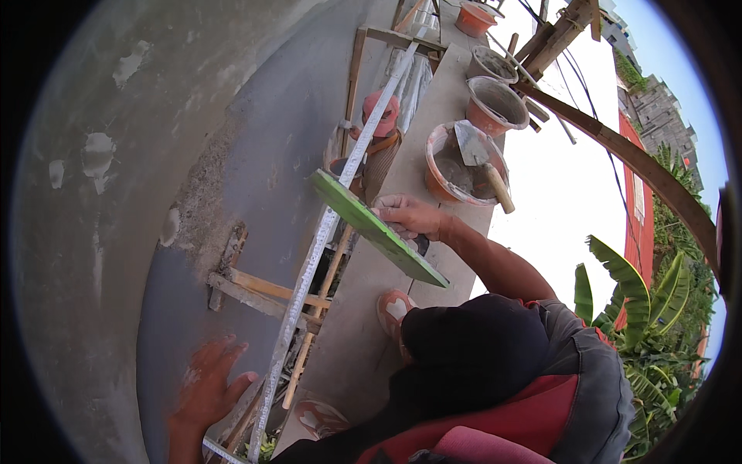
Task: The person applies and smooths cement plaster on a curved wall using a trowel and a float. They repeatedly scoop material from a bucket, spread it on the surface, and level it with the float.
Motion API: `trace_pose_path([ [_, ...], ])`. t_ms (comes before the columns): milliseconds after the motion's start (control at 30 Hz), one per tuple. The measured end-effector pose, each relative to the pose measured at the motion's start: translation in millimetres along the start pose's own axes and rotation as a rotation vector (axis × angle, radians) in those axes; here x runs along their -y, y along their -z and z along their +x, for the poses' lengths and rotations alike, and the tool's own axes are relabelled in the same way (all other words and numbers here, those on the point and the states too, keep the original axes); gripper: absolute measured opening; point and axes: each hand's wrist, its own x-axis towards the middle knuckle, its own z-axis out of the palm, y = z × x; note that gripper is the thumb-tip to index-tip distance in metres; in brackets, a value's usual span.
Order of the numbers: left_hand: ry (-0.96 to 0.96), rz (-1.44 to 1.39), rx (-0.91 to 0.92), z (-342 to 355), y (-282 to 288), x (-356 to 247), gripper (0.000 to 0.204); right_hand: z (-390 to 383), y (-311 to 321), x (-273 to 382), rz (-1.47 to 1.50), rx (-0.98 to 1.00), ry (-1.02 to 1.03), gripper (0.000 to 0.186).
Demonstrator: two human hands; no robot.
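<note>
- Plastering in hand: the right hand [408, 216] is clamped on a green float [379, 230], held tilted, edge-on, just off the grey wall [255, 147].
- The left hand [207, 387] lies flat on the wall low down, fingers spread, holding nothing.
- Judgement: next, the float needs mortar from the nearest bucket [464, 164], where a trowel [483, 158] rests, then a firm, even press on the wet patch.
- A long straightedge [325, 232] leans along the wall.
- The person crouches on a narrow plank [363, 309] high on wooden scaffolding, more buckets beyond.
- Outdoors: banana leaves [641, 309], a red building and bright sky at right.
</note>
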Motion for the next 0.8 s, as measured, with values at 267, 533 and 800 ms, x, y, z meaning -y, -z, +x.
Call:
trace_pose_path([
  [267,-0.122,-0.203,0.090,85,21,-95,0.049,1,-80,7,-0.264,-0.360,0.343,0.041],
  [533,0.050,-0.659,-0.166,190,-32,-145,0.049,8,-108,-8,0.139,-0.134,0.303,0.046],
  [800,-0.015,-1.025,-0.446,269,-89,-160,0.050,-62,-62,38,-0.518,-0.023,0.346,0.069],
])
